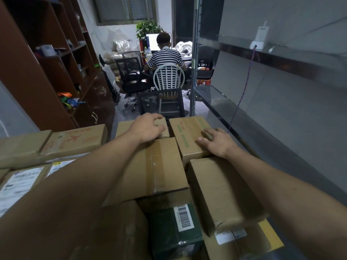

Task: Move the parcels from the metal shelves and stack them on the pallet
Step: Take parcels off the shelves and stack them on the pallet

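Metal shelves (281,53) stand bare at my 2 o'clock. Parcels (161,166) crowd below — my left hand (148,128) curls loosely on one at 12 o'clock, my right hand (217,141) lies flat, fingers spread, on a green-printed box (185,132).

A cramped stockroom-office: stacked cardboard parcels (165,166), metal shelves (244,102), brown cabinets (37,72), desk with lit monitor (152,42).

We are finding no fully legible text. We are seeing green print on the cardboard box (187,134), red print on another box (75,140), and a barcode label (183,217) on the dark green parcel (172,233).
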